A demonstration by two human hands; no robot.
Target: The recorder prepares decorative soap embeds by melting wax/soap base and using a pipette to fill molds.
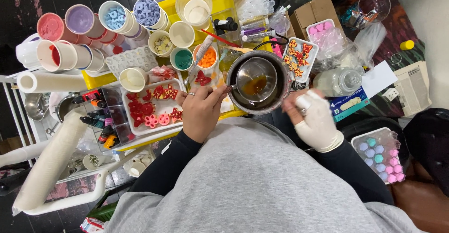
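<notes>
- Grey sweatshirt [252,181] with black sleeves fills the bottom of the view, closest to the lens.
- Just above it, the left hand [201,111], a ring on one finger, has its grip pinched on a thin handle that reaches into the small metal pot [256,77].
- That small pot holds amber liquid [255,85] and sits inside a larger metal pot [276,99] at the middle of the crowded tabletop.
- On the other side, the right hand [315,118] wears a white glove and rests against the large pot's rim; its grip is curled, but whether it clasps anything cannot be told.
- Left of the pots lies a white tray [164,105] of red shaped pieces.
- Behind the pots stand cups of green [182,58] and orange [206,57] colour, with more paper cups [80,18] further left.
- Another tray with red-and-yellow pieces [299,55] sits to the right of the pots.
- Near the right elbow is a clear box of pastel pieces [381,153].
- Stacked white cups [51,163] lie at far left.
</notes>
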